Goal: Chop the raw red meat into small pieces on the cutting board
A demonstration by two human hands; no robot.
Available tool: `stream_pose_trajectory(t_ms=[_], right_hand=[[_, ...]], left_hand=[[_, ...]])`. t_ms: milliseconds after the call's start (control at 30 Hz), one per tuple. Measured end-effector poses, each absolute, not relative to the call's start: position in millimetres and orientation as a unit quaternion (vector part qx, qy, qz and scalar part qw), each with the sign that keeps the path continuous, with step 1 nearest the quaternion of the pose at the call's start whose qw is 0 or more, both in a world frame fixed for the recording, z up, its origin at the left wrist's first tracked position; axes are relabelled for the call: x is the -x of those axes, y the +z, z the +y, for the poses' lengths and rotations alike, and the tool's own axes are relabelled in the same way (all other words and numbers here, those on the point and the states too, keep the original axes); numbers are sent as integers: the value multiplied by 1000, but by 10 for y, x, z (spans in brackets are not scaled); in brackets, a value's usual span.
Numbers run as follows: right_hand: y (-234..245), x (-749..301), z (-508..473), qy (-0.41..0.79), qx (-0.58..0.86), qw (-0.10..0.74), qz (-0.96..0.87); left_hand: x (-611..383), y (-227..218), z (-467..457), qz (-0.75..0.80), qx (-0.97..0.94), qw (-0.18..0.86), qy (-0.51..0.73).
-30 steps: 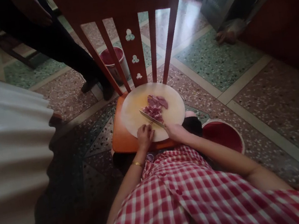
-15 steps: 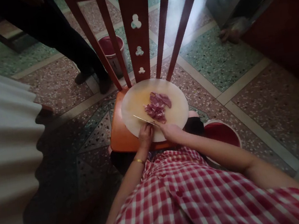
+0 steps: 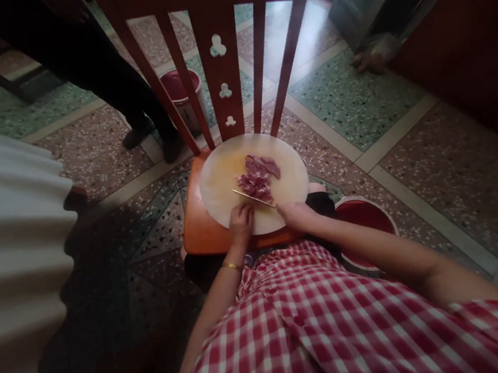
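Silvery knife slants diagonally, tip forward-left, right hand's fingers clamped on it, left hand curled.

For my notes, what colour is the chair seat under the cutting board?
Chair seat: orange, best seen in the head view.

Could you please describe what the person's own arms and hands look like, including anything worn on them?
The left hand and right hand are both bare, without gloves. A thin gold-coloured bangle circles the left wrist; none shows on the right. Both forearms are uncovered, and the red-and-white checked right sleeve appears short.
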State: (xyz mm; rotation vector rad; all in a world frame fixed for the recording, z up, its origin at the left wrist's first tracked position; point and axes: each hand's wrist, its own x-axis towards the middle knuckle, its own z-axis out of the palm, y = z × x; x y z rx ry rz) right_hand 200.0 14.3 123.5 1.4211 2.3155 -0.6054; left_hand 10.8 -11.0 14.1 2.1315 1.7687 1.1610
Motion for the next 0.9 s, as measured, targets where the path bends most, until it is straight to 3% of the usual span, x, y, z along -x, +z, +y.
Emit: stream_pose_trajectory(t_ms=[567, 900], right_hand=[[1282, -1191, 469, -234, -453, 136, 850], [1199, -1699, 218, -242, -482, 153, 828]], left_hand=[[-80, 57, -89, 598, -700, 59, 385], [-90, 96, -78, 578, -724, 90, 367]])
